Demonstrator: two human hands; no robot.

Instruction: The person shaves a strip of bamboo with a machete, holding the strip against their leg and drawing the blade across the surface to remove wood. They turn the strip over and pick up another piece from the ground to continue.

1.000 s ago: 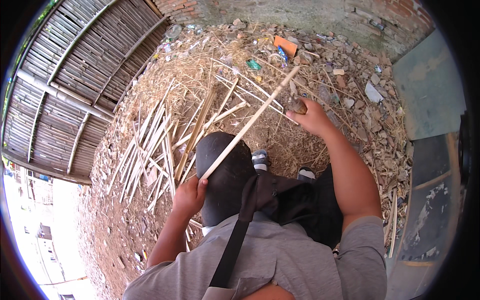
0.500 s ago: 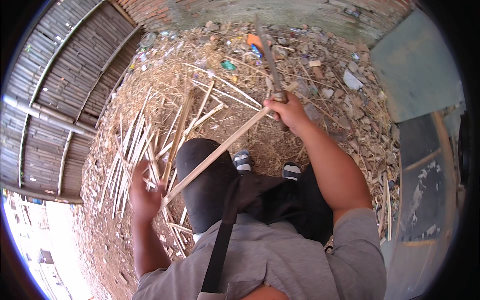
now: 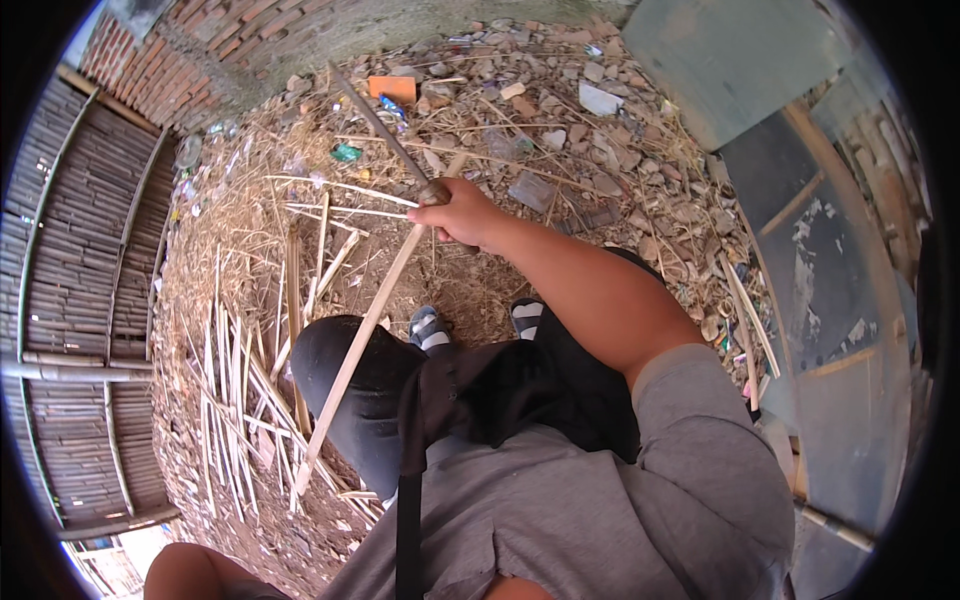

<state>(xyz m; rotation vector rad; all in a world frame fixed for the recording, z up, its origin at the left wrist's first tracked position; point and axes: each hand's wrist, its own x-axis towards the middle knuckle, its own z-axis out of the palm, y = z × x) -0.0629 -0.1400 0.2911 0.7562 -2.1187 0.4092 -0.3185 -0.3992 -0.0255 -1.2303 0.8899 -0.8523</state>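
1. The right hand (image 3: 462,215) is clamped around a dark handle whose long blade (image 3: 375,118) slants up and away toward the brick wall (image 3: 150,70); handle and fingers overlap, so the grip itself is hard to read.
2. A pale bamboo strip (image 3: 355,345) lies just under that hand and runs down across the person's raised left knee (image 3: 345,380) (dressed in black) to the ground; whether the hand also touches the strip cannot be told.
3. The left hand is out of sight: only a bare patch of arm (image 3: 190,570) shows at the lower edge, well below the knee, so its state is not visible.
4. Left of the knee, split bamboo slats (image 3: 230,400) lie scattered on straw and dirt, their far ends lost in the litter.
5. Beyond the knee, two sandalled feet (image 3: 475,325) peek out, mostly hidden by the lap.
6. Further left of the knee stands a woven bamboo panel (image 3: 80,330), bent by the lens.
7. An orange brick (image 3: 392,88) sits among rubble near the blade's tip.
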